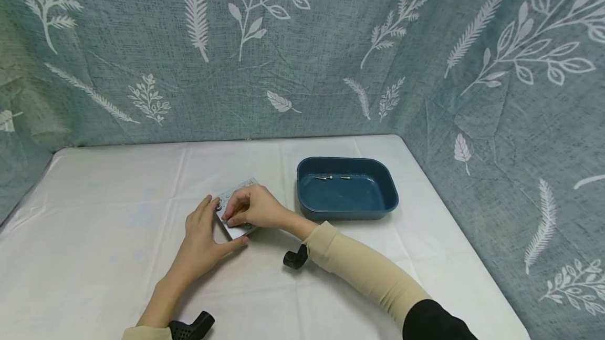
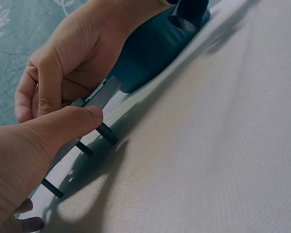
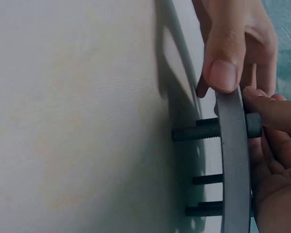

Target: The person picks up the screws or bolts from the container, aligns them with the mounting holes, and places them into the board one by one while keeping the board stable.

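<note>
A grey metal plate [image 1: 238, 233] with dark bolts through it stands tilted over the white cloth; in the right wrist view several threaded bolt shanks [image 3: 198, 132] stick out below it. My left hand [image 1: 198, 237] holds the plate by its edges, thumb on the near edge, fingers at the left corner. Over the plate's top face, my right hand [image 1: 255, 207] has its thumb and fingers curled together, pinching what looks like a small screw, mostly hidden by the fingertips. A dark bolt head [image 3: 253, 125] shows close beside these fingers.
Right of the hands stands a dark blue tray [image 1: 347, 214] with several small silver screws [image 1: 324, 177] inside. A white cloth [image 1: 94, 256] covers the table. Teal leaf-patterned curtains [image 1: 293, 77] rise behind and at the right. Each wrist carries a black camera mount [image 1: 295, 257].
</note>
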The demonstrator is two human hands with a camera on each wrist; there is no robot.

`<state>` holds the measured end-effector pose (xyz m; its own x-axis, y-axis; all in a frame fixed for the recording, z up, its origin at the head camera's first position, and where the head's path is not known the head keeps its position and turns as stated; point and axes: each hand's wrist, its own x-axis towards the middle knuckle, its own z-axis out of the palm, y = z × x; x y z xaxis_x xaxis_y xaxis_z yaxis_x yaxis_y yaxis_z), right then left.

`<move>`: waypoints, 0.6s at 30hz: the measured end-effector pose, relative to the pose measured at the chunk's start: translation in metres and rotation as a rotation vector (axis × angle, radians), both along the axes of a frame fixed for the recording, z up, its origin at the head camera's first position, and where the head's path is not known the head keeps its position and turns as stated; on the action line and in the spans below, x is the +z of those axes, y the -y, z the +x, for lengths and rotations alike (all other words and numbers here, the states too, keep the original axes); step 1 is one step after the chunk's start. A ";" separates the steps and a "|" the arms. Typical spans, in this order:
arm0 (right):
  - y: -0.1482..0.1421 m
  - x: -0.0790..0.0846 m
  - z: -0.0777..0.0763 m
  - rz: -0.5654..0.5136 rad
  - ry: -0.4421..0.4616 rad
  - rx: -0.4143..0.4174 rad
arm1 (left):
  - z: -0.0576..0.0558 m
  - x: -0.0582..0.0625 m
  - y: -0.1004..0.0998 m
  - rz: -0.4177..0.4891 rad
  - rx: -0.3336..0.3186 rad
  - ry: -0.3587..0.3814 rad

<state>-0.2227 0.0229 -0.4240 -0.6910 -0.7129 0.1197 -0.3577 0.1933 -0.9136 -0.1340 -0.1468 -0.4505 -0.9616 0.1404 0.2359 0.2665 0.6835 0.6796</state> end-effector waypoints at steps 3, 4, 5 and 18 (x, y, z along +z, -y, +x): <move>0.000 0.001 0.002 0.017 0.006 -0.008 | 0.000 0.001 0.000 0.007 0.001 0.014; 0.000 0.001 0.002 0.022 0.007 -0.009 | 0.000 0.002 0.000 0.010 0.000 0.021; -0.001 0.001 0.003 0.024 0.002 -0.008 | 0.000 0.002 0.000 0.010 -0.002 0.023; -0.047 0.035 -0.007 -0.008 -0.179 -0.115 | -0.002 0.002 -0.002 -0.007 0.025 0.016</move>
<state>-0.2300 0.0699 -0.3889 -0.7350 -0.6291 0.2532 -0.4907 0.2356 -0.8389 -0.1358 -0.1450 -0.4484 -0.9684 0.1184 0.2196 0.2388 0.6946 0.6786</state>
